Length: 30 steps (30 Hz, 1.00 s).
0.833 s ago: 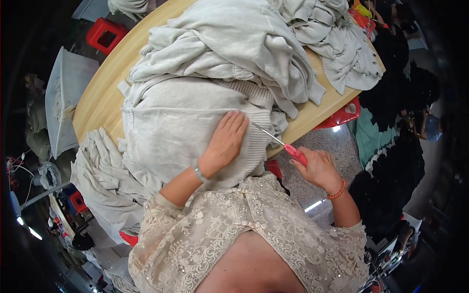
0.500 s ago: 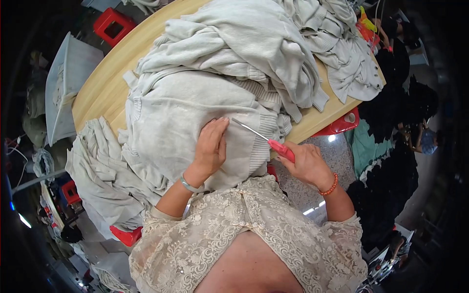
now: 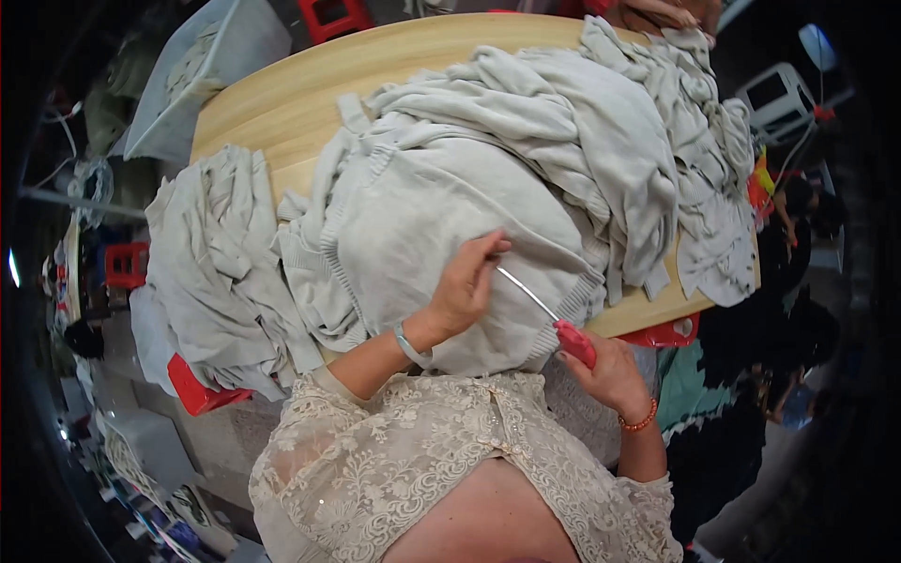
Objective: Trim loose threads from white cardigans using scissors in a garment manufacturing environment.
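A pale grey knitted sweater (image 3: 413,206) with ribbed edges lies spread in front of me at the table's near side. My right hand (image 3: 610,371) is closed around the red handle of a tool (image 3: 574,343) with a slim metal shaft. That shaft points up and left across the sweater, and its tip ends beside the fingertips of my left hand (image 3: 466,284). Over the knit, my left fingers are drawn together in a pinch; what lies between them is too small to make out.
More grey sweaters (image 3: 601,122) are heaped behind on the wooden table (image 3: 272,103). Another pile (image 3: 211,263) hangs at the left over a red stool (image 3: 197,385). A white bin (image 3: 253,47) stands at the far left. Another person's hand (image 3: 662,11) touches the cloth at the far right.
The whole view has shifted, so the table and sweaters sit further right. My left fingers, flatter on the knit before, are now pinched, with the tool's tip close to them.
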Each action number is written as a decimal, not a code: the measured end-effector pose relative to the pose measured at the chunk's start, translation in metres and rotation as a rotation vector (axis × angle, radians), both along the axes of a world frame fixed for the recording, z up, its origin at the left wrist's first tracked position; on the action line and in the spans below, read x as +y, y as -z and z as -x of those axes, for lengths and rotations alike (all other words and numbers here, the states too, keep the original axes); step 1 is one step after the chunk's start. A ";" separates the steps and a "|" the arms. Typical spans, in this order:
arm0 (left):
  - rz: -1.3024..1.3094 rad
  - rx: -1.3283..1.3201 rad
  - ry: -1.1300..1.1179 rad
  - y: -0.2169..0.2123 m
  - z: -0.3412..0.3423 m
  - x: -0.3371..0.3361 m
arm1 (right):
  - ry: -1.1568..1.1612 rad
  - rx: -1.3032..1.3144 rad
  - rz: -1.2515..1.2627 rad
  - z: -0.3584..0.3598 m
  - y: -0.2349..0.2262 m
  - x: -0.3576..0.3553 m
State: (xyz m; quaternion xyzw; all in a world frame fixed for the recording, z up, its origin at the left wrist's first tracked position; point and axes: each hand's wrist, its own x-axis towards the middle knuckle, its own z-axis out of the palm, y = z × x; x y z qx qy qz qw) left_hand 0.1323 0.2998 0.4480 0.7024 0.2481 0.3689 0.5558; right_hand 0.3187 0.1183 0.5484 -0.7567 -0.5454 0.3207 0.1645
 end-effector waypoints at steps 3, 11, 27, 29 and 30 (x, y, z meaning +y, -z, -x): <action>0.149 0.007 -0.296 0.009 0.048 0.034 | -0.156 0.016 0.089 0.007 -0.002 0.023; -0.024 0.672 -0.574 0.036 0.169 0.080 | -0.077 -0.049 -0.193 0.042 0.019 0.064; -0.318 0.087 -0.018 0.015 0.108 -0.047 | -0.372 -0.190 -0.273 0.141 0.045 0.173; -0.331 0.129 -0.078 0.029 0.125 -0.043 | -0.371 -0.201 -0.254 0.135 0.066 0.175; -0.380 0.178 -0.271 0.042 0.136 -0.040 | -0.317 -0.187 -0.234 0.134 0.071 0.174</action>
